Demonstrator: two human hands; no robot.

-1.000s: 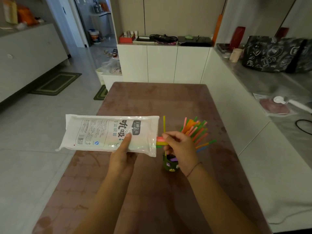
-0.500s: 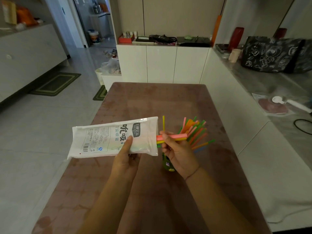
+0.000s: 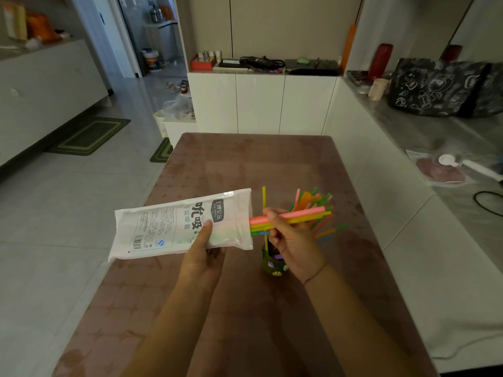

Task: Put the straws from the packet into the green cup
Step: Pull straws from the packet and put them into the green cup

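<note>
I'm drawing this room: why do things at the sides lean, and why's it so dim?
Head view: the wide-angle lens tilts the right counter outward; weak room light dulls colours; the floor shows soft glare; the straws at the packet look sharp.

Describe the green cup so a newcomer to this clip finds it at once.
On the long brown table in the room's middle, look just below the right hand, right of the white packet that the left hand holds. The green cup stands there, small and dark with little cartoon figures, the only vessel on the table, with coloured straws fanning out of it.
</note>
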